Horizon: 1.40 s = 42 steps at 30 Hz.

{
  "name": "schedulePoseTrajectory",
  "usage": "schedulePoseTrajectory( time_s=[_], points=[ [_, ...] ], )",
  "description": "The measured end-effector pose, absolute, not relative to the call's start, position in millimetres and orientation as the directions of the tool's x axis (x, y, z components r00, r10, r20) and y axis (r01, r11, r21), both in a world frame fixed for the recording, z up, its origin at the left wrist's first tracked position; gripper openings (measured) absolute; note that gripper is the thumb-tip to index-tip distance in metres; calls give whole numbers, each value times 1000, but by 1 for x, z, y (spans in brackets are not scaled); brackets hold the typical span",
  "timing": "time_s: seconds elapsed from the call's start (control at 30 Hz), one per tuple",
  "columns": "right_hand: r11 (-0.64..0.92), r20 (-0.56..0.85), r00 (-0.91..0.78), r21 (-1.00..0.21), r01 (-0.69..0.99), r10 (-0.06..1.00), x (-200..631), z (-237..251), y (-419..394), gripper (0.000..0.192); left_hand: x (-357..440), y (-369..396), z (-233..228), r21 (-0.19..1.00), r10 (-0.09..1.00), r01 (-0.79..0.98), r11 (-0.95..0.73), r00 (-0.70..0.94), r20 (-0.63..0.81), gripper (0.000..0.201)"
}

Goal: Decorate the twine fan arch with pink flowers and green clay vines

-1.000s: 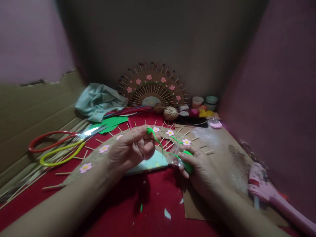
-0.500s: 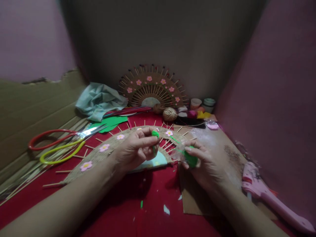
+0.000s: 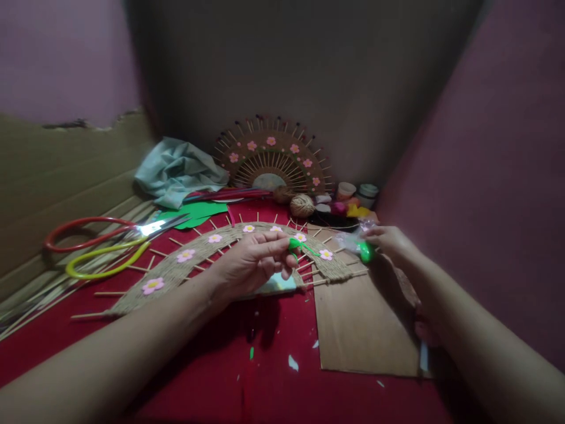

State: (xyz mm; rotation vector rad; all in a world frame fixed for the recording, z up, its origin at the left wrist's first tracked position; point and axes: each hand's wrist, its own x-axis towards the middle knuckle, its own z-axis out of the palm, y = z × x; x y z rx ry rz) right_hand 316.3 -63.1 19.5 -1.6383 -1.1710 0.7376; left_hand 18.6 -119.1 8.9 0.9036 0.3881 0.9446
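Note:
My left hand (image 3: 253, 265) pinches a small green piece (image 3: 294, 244) above the jute-wrapped half-round fan (image 3: 200, 259), which lies on the red cloth with stick spokes and pink paper flowers (image 3: 185, 255). My right hand (image 3: 388, 241) has reached to the right and holds a clear plastic bag with a green lump (image 3: 365, 252) in it, over the far end of the cardboard sheet (image 3: 362, 318). A thin green strand runs from the left hand's piece toward a flower at the fan's right end.
A finished fan (image 3: 272, 156) leans on the back wall beside a jute ball (image 3: 302, 205), small jars (image 3: 367, 191) and coloured lumps. Two scissors with red and yellow handles (image 3: 92, 247), a teal cloth (image 3: 176, 171), green paper and loose sticks lie at the left.
My right hand moved right and away from the left, carrying the bag with the green lump. The left hand shifted slightly right with its green piece. The pink glue gun is now hidden behind my right arm.

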Motion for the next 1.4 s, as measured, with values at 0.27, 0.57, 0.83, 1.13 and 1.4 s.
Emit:
schedulePoseTrajectory(
  time_s=[0.27, 0.57, 0.83, 1.13, 1.4],
  points=[
    [52, 51, 21, -996, -78, 998, 210, 26, -127, 26, 20, -124, 8, 827, 784, -529, 190, 588, 196, 9],
    [-331, -258, -226, -507, -796, 939, 166, 9, -137, 26, 27, -133, -12, 583, 597, 271, -766, 638, 487, 33],
    [-259, -194, -178, -579, -773, 965, 176, -8, -136, 27, 28, -135, -20, 140, 436, 438, -888, 706, 558, 36],
    [-213, -215, -109, -553, -806, 971, 182, -11, -137, 18, 25, -138, 0, 513, 568, 254, -820, 474, 673, 26],
    [-269, -254, -148, -555, -787, 956, 186, -9, -138, 24, 24, -136, -5, 546, 608, 281, -789, 475, 636, 23]
  ],
)
